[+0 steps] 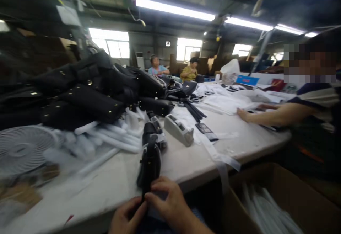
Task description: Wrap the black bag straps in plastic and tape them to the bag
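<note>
Lying black, strapped bag (pixel 149 159) between both hands (pixel 149 209)

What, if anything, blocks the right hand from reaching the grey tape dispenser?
Likely yes. The tape dispenser sits on the table beyond the right hand, no object between them. But that hand and the left hand both grip the black bag, so it must let go first.

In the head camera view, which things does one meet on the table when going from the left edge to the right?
White fan → pile of black bags → small black bag, held by left hand and right hand → grey tape dispenser → flat black device → co-worker's hand.
</note>
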A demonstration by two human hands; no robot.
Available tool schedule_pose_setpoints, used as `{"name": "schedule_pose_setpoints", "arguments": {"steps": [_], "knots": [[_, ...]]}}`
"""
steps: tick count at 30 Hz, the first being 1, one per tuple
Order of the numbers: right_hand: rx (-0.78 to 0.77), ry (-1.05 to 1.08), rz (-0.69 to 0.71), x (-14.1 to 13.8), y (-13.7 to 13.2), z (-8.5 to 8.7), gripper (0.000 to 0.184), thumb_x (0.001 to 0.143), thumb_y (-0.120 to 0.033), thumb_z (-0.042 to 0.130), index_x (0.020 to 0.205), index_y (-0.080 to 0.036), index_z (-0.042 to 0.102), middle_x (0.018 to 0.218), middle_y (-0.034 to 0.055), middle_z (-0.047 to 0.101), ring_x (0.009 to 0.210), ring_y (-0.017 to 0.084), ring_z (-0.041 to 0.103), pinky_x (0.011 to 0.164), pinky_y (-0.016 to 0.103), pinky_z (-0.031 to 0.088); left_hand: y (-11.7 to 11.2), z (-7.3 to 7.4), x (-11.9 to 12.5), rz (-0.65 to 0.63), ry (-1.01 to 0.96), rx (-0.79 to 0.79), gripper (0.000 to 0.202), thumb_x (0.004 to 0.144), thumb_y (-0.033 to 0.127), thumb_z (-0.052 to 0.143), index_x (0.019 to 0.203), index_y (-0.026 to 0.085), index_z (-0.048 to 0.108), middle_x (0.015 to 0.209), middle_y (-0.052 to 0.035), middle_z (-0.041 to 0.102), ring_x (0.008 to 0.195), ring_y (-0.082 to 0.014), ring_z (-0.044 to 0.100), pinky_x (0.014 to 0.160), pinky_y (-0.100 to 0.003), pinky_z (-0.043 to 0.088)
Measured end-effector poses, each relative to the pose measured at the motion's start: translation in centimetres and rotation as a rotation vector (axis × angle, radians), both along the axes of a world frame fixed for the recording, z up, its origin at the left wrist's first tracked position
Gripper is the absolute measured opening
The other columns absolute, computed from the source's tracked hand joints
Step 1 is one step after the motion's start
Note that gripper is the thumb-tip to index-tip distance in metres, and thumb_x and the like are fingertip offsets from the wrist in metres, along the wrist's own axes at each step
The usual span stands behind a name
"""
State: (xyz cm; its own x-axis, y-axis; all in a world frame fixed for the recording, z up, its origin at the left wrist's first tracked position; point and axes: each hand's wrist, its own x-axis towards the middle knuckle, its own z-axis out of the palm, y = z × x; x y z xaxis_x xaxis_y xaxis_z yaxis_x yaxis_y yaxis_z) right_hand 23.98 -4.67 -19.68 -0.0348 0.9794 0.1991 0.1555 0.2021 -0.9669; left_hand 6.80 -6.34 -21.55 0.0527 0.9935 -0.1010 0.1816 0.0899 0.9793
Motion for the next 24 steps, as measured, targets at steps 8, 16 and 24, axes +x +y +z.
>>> {"name": "schedule_pose_setpoints", "arguments": {"steps": [8, 16, 24], "knots": [[-0.088, -0.067, 0.245, 1.1, -0.3, 1.8, 0.028, 0.087, -0.045, 0.064, 0.082, -0.019, 0.073, 0.089, 0.0054, 0.070, 0.087, 0.023, 0.064, 0.079, 0.030, 0.048, -3.3, -1.6, -2.0, 0.274, -0.261, -0.027, 0.040, 0.068, 0.050, 0.081, 0.086, 0.017, 0.067, 0.082, -0.0050, 0.072, 0.081, -0.0219, 0.068, 0.074, -0.026, 0.052], [-0.254, -0.056, 0.409, 0.7, 0.5, 1.5, 0.040, 0.086, -0.054, 0.062, 0.084, -0.015, 0.071, 0.078, 0.0048, 0.067, 0.078, 0.022, 0.063, 0.071, 0.029, 0.047, -4.5, -1.7, -3.4, 0.370, -0.301, -0.043, 0.066, 0.072, 0.051, 0.078, 0.126, 0.018, 0.060, 0.093, -0.0078, 0.077, 0.087, -0.0238, 0.071, 0.076, -0.028, 0.054], [-0.265, -0.077, 0.444, 0.8, 0.3, 1.6, 0.040, 0.087, -0.052, 0.061, 0.082, -0.013, 0.069, 0.069, 0.0027, 0.063, 0.065, 0.016, 0.057, 0.061, 0.025, 0.044, -4.1, -2.0, -4.1, 0.246, -0.145, -0.025, 0.031, 0.072, 0.049, 0.077, 0.082, 0.019, 0.077, 0.084, -0.0063, 0.077, 0.083, -0.0227, 0.070, 0.077, -0.026, 0.054]]}}
